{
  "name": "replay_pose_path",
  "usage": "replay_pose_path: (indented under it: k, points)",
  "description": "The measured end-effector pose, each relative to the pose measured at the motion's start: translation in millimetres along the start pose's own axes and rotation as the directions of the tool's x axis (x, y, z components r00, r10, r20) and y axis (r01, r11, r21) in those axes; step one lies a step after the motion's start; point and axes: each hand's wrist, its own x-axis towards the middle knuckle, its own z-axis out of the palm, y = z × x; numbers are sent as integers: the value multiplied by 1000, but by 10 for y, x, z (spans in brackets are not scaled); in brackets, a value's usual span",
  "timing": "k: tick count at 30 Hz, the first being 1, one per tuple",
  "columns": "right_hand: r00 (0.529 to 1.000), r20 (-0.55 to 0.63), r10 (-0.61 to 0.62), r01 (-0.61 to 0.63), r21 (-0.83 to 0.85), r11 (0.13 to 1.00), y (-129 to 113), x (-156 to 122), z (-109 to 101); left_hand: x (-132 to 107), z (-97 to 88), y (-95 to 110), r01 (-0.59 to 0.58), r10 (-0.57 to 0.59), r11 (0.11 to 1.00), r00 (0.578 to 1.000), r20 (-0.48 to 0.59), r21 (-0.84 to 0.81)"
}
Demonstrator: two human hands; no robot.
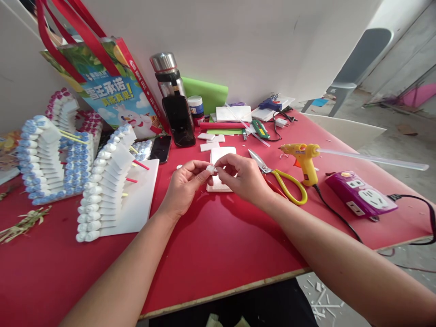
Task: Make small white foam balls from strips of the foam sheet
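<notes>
My left hand (186, 184) pinches a small white rolled piece (211, 169), which looks like a paper rosette. From the other side, the thumb and fingertips of my right hand (243, 176) close on the same piece. Both hands are held over a stack of white paper sheets (223, 185) on the red table (218, 245). Another small white piece (179, 167) lies just left of my left hand. To the right of my right hand are scissors (289, 184) with yellow and red handles, their blades pointing away.
At left stand white foam structures (117, 200) edged with white and blue rosettes. A thermos (166, 72), a phone (179, 118) and a shopping bag (119, 95) stand behind. At right are a yellow glue gun (303, 159) and a purple power strip (363, 193) with cords.
</notes>
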Motion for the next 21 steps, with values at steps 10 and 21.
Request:
replay_pose_path:
  k: [10, 21]
  points:
    - [1000, -1, -26, 26, 91, 996, 6, 12, -1, 21, 1, 13, -2, 0, 999, 999, -32, -54]
    - [999, -7, -50, 50, 132, 990, 6, 5, -5, 8, -11, 22, -19, 19, 1000, 999, -37, 11]
